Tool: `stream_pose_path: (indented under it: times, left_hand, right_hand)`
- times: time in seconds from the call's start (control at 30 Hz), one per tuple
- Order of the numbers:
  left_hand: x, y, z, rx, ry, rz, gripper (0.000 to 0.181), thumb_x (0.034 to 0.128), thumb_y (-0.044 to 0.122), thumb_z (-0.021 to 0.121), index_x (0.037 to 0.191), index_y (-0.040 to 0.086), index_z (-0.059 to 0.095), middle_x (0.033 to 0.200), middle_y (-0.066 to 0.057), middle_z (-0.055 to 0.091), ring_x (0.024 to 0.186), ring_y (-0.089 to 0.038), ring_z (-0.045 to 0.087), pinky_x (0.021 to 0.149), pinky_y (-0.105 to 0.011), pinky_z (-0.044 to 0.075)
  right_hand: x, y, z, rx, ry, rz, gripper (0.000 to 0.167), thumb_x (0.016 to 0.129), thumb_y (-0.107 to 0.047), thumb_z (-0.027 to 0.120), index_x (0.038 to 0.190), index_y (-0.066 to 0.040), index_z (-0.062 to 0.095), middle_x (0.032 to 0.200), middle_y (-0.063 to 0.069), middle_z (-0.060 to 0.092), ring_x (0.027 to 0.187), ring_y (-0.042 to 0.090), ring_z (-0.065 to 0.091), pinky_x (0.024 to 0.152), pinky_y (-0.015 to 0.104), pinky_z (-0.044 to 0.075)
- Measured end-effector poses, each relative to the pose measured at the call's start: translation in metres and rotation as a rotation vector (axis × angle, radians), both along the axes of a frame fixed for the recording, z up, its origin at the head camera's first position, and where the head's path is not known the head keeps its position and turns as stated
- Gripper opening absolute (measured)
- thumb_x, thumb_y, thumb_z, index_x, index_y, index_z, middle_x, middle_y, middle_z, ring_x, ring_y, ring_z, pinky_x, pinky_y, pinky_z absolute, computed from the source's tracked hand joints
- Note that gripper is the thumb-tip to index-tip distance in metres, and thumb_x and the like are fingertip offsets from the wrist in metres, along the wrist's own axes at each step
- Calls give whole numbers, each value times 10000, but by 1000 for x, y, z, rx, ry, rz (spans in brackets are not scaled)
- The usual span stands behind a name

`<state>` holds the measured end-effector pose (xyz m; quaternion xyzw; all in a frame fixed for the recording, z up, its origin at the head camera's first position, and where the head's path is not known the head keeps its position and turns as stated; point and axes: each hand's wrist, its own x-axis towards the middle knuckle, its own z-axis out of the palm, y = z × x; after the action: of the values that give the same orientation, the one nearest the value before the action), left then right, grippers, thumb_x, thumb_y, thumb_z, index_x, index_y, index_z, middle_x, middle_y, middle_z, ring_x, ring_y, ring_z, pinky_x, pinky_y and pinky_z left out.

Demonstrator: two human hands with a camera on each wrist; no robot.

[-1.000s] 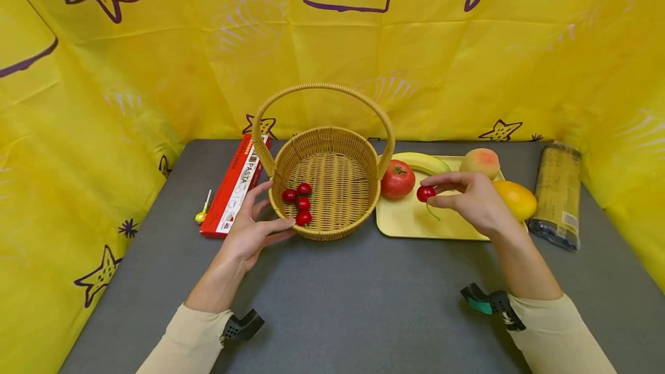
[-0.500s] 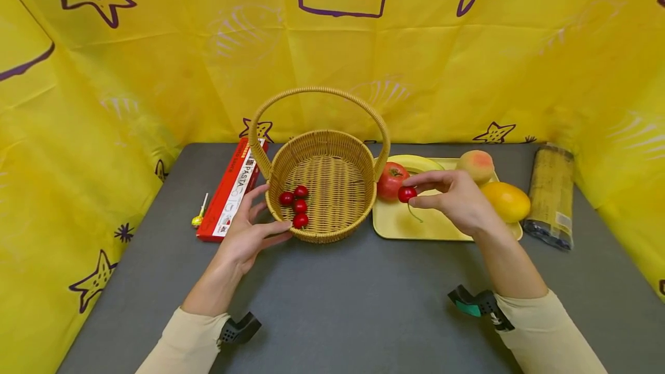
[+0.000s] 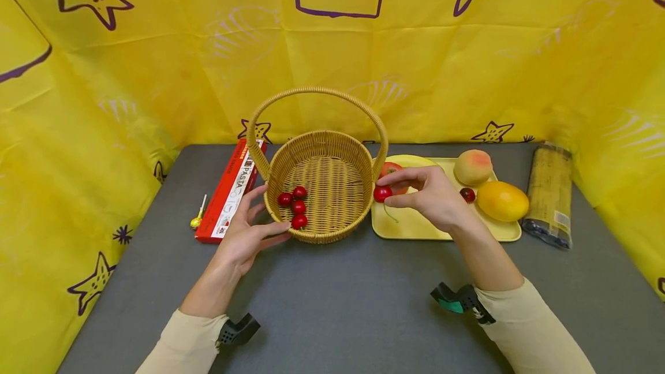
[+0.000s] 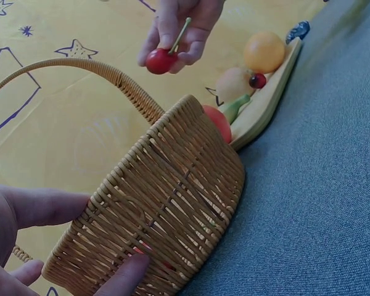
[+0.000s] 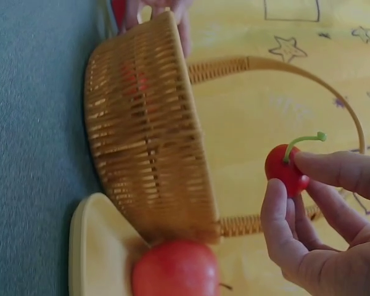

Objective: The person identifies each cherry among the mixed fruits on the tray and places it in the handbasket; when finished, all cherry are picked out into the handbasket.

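Observation:
In the head view my left hand (image 3: pixel 251 238) rests against the near left side of a round wicker basket (image 3: pixel 340 189), fingers spread and fairly straight, thumb at the rim. Several red cherries (image 3: pixel 298 206) lie at the left of the basket's floor. My right hand (image 3: pixel 433 198) pinches another cherry (image 3: pixel 383 194) between thumb and fingers, its green stem dangling. That cherry is just outside the basket's right rim, above the yellow tray (image 3: pixel 410 232); the right wrist view shows it (image 5: pixel 287 169) held clear of the wicker. Behind the right hand, a red apple (image 3: pixel 391 169) is partly hidden.
On the tray are a banana (image 3: pixel 415 160), a peach (image 3: pixel 474 167), a mango (image 3: pixel 502 201) and a darker cherry (image 3: pixel 467 194). Left of the basket lie a red pasta box (image 3: pixel 228 195) and a lollipop (image 3: pixel 197 221). A rolled package (image 3: pixel 549 195) lies far right. The basket's tall handle (image 3: pixel 319 91) arches overhead.
My right hand has carried the cherry leftward from over the tray to the basket's right rim, uncovering the darker cherry near the mango. The left hand has stayed at the basket.

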<state>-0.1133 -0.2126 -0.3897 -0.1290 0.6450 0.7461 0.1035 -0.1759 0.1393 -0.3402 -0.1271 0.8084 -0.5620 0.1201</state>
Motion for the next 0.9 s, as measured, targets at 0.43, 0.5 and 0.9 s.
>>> stream_pose_path:
  times: [0.43, 0.5, 0.9]
  left_hand:
    - [3, -2, -2, -6, -1, 5, 955, 909, -80, 737, 1633, 290, 236, 1643, -154, 232, 1070, -257, 698, 909, -443, 636]
    - [3, -2, -2, -5, -2, 4, 954, 910, -77, 738, 1634, 287, 234, 1645, -157, 230, 1071, -253, 697, 911, -443, 636]
    - [0, -1, -2, 1, -1, 0, 965, 901, -82, 744, 1630, 296, 237, 1646, -148, 233, 1072, -246, 691, 911, -450, 634]
  right_hand:
    - [-1, -28, 1, -101, -28, 75, 324, 828, -1, 841, 1140, -27, 755, 1079, 152, 750, 921, 226, 717, 805, 254, 621]
    - [-2, -31, 0, -107, -22, 77, 324, 824, -1, 845, 1133, -17, 751, 1056, 151, 749, 923, 232, 705, 793, 251, 615]
    - [-11, -49, 4, -101, -13, 101, 305, 810, 11, 844, 1101, -19, 760, 1010, 152, 736, 894, 240, 667, 708, 234, 584]
